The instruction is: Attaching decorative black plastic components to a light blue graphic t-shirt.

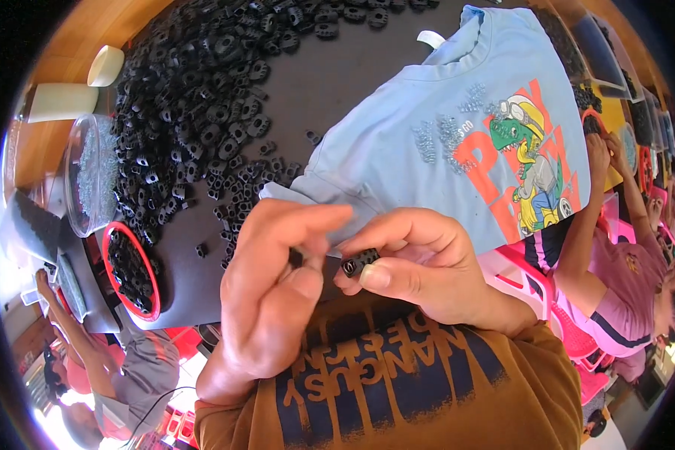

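Observation:
My right hand [416, 262] pinches a small black plastic piece [360, 262] between thumb and fingers. A pale curved line, perhaps a spring's end, shows at the piece's left end. Close beside it, my left hand [270, 281] is curled with its fingers smeared by motion. Something small and dark shows between its thumb and fingers, too blurred to name. Just beyond both hands lies a light blue T-shirt [375, 142] with a printed dinosaur, spread on the dark table [337, 67]. Several clusters of small metal springs [448, 139] rest on the shirt.
A large heap of black plastic pieces [202, 112] covers the table's left side. Nearby stand a clear tub of springs [94, 176] and a red-rimmed basket of black pieces [131, 274]. Other people work at the right [615, 277] and lower left [120, 367].

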The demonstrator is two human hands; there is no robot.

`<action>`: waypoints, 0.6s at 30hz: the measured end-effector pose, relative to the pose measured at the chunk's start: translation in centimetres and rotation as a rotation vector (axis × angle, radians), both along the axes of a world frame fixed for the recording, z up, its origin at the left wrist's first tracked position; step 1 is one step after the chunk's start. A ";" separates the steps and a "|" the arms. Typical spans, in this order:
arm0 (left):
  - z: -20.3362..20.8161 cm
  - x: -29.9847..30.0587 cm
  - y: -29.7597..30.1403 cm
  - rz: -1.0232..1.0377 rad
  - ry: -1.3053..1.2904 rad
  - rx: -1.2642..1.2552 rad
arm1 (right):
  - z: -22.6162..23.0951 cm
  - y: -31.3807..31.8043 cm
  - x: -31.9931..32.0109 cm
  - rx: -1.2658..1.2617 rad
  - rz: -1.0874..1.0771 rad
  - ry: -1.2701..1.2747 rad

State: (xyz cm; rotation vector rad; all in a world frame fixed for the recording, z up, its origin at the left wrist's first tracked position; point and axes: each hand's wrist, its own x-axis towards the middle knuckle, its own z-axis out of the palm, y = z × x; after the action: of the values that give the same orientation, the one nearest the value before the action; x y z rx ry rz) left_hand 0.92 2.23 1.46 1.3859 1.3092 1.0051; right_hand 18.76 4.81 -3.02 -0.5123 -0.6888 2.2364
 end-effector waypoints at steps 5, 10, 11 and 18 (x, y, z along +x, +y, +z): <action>0.3 -0.1 -0.7 0.109 -0.327 -0.258 | 0.2 0.0 -0.3 -0.039 0.008 -0.032; 0.1 0.2 -1.3 0.156 -0.317 -0.204 | 0.3 -0.2 -0.5 0.001 -0.024 -0.049; 0.0 0.2 -1.4 0.148 -0.333 -0.177 | 0.2 -0.2 -0.5 0.002 -0.020 -0.048; -0.7 0.0 -2.4 0.155 -0.220 -0.046 | 0.3 -0.4 -0.9 -0.024 -0.067 -0.029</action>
State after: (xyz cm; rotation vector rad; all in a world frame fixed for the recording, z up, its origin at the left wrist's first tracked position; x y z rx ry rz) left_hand 0.90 -0.15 0.77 1.1175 1.2802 1.1884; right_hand 17.86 4.44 -2.75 -0.5724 -0.6505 2.1810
